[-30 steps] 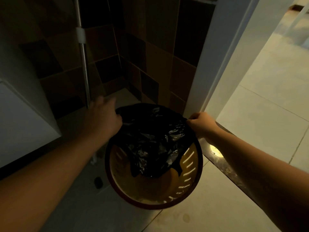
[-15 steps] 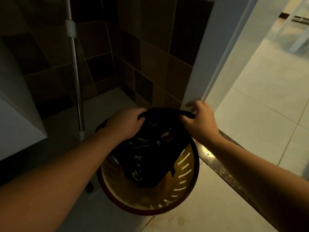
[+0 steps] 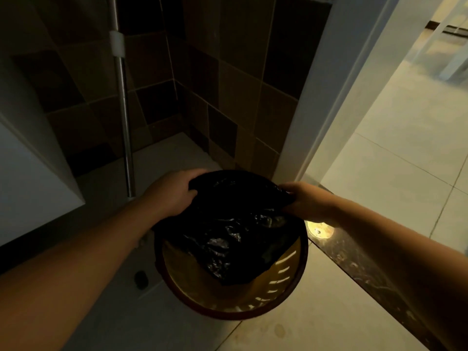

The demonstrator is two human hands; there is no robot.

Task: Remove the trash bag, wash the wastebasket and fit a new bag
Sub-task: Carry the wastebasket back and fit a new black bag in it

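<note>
Metal pole (image 3: 124,110) left — doorframe (image 3: 326,102) right

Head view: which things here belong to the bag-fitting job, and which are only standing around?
Belong to the job:
- black trash bag
- wastebasket
- left hand and right hand, each gripping the bag's upper edge

Just standing about:
- metal pole against the tiled wall
- white cabinet
- white door frame
- round floor drain
</note>
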